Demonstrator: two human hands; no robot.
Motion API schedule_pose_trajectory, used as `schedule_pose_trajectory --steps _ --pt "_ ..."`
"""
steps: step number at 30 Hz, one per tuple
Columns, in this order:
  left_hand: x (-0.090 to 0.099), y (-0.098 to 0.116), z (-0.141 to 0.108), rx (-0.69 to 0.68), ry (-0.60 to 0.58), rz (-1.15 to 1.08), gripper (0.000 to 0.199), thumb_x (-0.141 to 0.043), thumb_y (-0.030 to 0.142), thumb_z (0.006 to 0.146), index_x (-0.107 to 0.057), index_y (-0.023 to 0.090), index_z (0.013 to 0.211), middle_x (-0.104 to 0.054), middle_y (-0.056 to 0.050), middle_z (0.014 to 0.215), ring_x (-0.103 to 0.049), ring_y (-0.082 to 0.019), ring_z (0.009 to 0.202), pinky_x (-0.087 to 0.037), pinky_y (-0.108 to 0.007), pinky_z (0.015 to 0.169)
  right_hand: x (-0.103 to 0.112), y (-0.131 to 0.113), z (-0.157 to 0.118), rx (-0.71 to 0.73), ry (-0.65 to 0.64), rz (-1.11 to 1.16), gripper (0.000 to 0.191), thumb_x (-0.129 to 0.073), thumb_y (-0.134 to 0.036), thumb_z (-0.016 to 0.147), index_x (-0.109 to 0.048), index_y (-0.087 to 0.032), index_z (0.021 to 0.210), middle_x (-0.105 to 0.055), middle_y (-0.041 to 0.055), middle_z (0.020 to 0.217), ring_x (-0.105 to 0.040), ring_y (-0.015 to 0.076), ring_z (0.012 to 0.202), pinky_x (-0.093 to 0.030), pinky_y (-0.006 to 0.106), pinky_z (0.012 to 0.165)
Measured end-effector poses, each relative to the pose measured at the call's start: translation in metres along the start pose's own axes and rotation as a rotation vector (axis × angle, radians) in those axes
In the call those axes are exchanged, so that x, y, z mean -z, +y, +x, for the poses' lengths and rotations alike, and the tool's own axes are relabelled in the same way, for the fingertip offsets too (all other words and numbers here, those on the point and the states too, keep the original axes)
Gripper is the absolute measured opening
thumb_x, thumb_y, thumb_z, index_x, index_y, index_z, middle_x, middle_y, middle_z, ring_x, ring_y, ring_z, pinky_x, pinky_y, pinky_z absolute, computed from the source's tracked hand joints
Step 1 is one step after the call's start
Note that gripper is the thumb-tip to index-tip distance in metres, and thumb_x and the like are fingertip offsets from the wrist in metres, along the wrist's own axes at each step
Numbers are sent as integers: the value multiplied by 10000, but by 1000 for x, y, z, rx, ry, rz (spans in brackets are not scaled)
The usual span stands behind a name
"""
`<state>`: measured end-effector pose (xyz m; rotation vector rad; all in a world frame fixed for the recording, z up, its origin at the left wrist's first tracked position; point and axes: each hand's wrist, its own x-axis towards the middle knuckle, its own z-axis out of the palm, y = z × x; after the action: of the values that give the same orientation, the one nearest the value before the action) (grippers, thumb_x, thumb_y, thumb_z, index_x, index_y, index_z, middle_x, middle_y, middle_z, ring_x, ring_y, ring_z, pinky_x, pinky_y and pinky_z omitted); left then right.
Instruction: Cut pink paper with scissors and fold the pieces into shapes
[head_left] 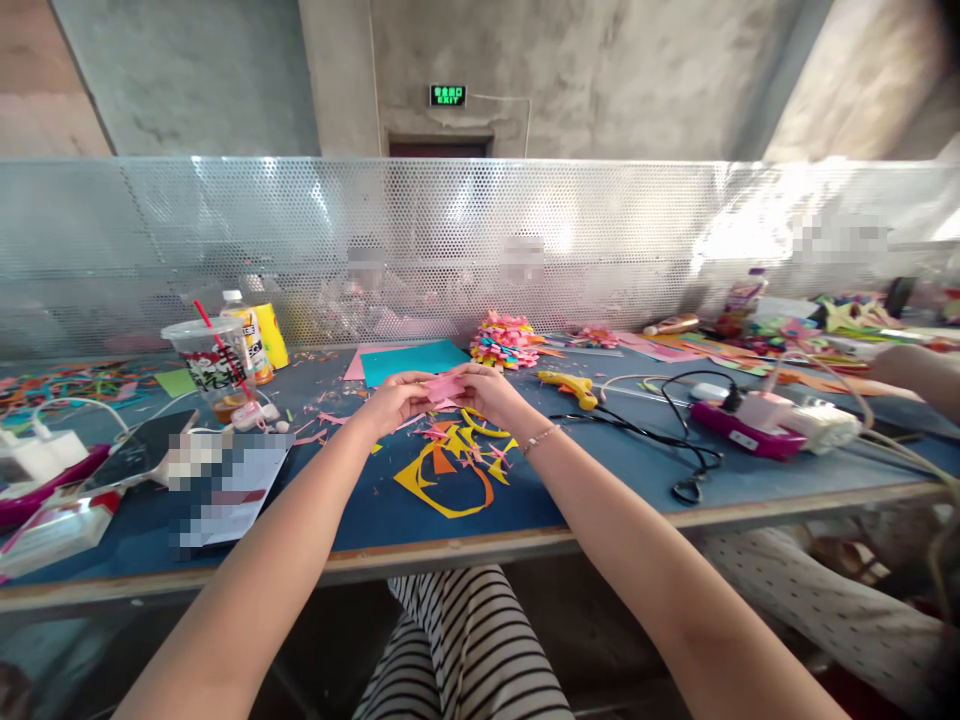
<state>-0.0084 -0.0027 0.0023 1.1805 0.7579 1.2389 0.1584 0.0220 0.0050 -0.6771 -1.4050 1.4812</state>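
Observation:
Between my two hands is a small piece of pink paper [444,388], held just above the tabletop. The fingers of my left hand [399,396] pinch its left side. My right hand [487,392], with a bracelet on the wrist, grips its right side. Below my hands lie yellow paper scraps [420,490], mixed with orange and pink cuttings. Behind them are a teal paper sheet [416,362] and a round bundle of pink, yellow and blue paper strips [504,342]. A yellow glue gun [568,388] rests to the right of my right hand.
A plastic drink cup [214,365] with a red straw, a bottle [253,345] and a phone [142,450] stand or lie at left. Black cables run to a purple power strip [750,430] at right. A perforated metal screen [450,240] backs the table. Another person's arm [919,375] reaches in at far right.

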Motion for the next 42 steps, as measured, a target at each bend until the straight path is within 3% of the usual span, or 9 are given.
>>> schedule_pose_trajectory --steps 7,12,19,25,42 --pt "1 1 0 35 -76 -5 188 -487 74 618 -622 100 746 -650 -71 706 -623 -144 659 -508 -274 674 -1 -1 0 -26 -27 31 166 -416 -122 671 -581 -126 695 -588 33 609 -569 97 560 -496 219 578" --pt "1 -3 2 10 -32 91 148 -610 196 641 -572 123 764 -636 -53 706 -625 -142 637 -506 -258 626 -4 -1 -2 46 -36 -89 99 -563 -203 664 -590 -127 723 -599 27 664 -581 101 606 -502 230 632" --pt "-2 -5 1 -71 55 154 267 -659 100 598 -507 151 811 -593 -2 625 -623 -137 576 -509 -262 595 1 5 2 151 -2 -233 182 -611 -157 629 -595 -141 810 -583 0 673 -557 73 560 -490 206 566" --pt "-4 -3 1 -73 67 159 223 -631 40 596 -531 126 775 -593 -13 664 -619 -123 577 -512 -247 611 2 4 3 159 17 -238 167 -616 -143 634 -596 -141 800 -589 1 685 -558 69 564 -489 190 557" --pt "-5 -5 3 -100 135 142 227 -627 39 577 -533 133 761 -583 8 617 -609 -109 576 -506 -261 648 3 3 6 232 34 -412 197 -582 -182 656 -598 -140 848 -600 10 677 -564 83 569 -475 196 545"
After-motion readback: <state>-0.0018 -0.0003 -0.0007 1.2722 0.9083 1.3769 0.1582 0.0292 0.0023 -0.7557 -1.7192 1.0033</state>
